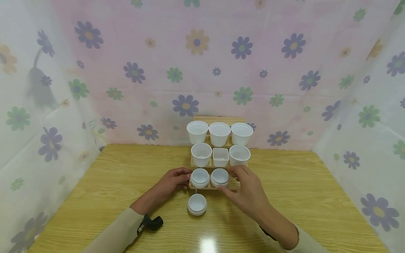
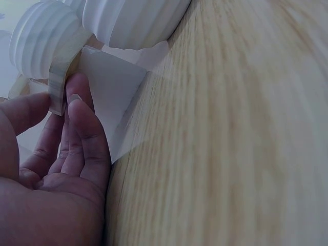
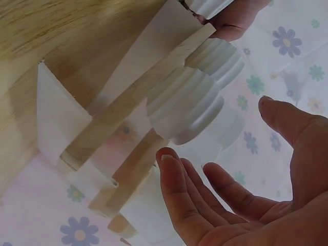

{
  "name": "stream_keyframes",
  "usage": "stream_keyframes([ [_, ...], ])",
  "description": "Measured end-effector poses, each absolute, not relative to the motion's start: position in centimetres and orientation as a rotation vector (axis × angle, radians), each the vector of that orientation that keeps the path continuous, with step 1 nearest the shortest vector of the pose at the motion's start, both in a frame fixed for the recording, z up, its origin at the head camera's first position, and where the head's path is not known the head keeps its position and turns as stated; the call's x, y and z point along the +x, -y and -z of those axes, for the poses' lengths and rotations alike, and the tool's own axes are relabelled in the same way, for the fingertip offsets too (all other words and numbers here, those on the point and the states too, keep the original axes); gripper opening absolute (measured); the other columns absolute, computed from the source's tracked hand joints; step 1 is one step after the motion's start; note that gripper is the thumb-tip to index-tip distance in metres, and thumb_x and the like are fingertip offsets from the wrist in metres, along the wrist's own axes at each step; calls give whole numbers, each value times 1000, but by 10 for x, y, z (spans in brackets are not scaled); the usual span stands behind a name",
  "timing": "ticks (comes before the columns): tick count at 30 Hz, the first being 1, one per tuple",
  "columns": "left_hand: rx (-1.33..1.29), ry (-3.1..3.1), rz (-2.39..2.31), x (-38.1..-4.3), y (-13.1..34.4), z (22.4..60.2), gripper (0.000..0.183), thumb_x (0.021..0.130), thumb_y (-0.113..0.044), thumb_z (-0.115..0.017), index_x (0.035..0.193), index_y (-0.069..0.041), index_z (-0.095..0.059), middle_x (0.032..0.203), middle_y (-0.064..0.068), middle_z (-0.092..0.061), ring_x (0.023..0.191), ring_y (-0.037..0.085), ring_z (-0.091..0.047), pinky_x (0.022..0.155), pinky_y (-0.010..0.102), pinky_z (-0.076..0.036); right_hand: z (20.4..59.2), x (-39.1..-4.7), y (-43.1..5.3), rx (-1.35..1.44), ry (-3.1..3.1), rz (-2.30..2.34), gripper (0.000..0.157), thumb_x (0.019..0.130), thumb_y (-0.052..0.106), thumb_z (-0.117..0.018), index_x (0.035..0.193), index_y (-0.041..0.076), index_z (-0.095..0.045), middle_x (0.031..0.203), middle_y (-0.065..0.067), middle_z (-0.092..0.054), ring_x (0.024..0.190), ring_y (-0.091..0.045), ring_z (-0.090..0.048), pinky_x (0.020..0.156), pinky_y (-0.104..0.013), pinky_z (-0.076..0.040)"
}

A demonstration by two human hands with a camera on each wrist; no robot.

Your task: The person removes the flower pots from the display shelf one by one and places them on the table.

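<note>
A tiered wooden rack (image 1: 234,185) with white side panels holds white pots in three rows. Its lowest step bears two small ribbed round pots, a left one (image 1: 200,181) and a right one (image 1: 219,180). My left hand (image 1: 173,181) pinches the left end of that step, thumb on one side and fingertips on the other; the wood end (image 2: 57,92) shows between them in the left wrist view. Beside the right small pot my right hand (image 1: 250,191) is spread, thumb and fingers apart around it. In the right wrist view the fingertips stand close to a ribbed pot (image 3: 184,105), apparently holding nothing.
A third small white pot (image 1: 197,205) stands on the wood-grain table (image 1: 142,165) in front of the rack. Larger cups (image 1: 219,133) and a square cup (image 1: 220,157) fill the upper steps. Flowered cloth (image 1: 218,80) hangs behind and at both sides.
</note>
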State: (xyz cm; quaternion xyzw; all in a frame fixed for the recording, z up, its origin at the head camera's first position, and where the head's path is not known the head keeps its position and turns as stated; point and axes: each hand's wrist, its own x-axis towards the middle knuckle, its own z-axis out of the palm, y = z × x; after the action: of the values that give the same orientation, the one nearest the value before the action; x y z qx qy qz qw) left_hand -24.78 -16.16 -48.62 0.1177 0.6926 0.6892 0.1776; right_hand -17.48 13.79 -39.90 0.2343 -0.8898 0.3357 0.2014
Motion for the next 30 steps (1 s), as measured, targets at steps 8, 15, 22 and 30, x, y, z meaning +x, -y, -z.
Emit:
stream_keyframes([
  [8, 330, -1936, -1967, -246, 163, 485, 34, 109, -21, -63, 132, 3, -65, 109, 1, -71, 93, 15, -66, 79, 27, -56, 408, -181, -137, 645, 2497, -991, 55, 77, 20, -99, 119, 2, -69, 110, -11, -70, 99, -27, -72, 82, -44, -63],
  [15, 359, -1940, -1965, -248, 162, 486, 37, 109, -22, -63, 134, 4, -64, 111, 3, -71, 95, 16, -66, 80, 27, -56, 412, -187, -137, 610, 2528, -1023, 51, 77, 19, -99, 116, 3, -69, 108, -8, -71, 98, -25, -70, 84, -41, -62],
  [22, 339, -1938, -1972, -248, 161, 486, 35, 109, -20, -63, 133, 5, -64, 109, 2, -71, 93, 16, -66, 79, 27, -56, 417, -189, -135, 594, 2528, -1085, 52, 75, 17, -100, 114, 3, -69, 107, -7, -72, 97, -23, -70, 85, -41, -62],
  [30, 346, -1940, -1968, -247, 161, 485, 37, 109, -22, -63, 134, 5, -64, 110, 2, -70, 94, 17, -66, 80, 27, -56, 423, -192, -133, 602, 2506, -1091, 54, 74, 17, -100, 116, 4, -70, 109, -7, -73, 96, -20, -71, 84, -43, -62],
])
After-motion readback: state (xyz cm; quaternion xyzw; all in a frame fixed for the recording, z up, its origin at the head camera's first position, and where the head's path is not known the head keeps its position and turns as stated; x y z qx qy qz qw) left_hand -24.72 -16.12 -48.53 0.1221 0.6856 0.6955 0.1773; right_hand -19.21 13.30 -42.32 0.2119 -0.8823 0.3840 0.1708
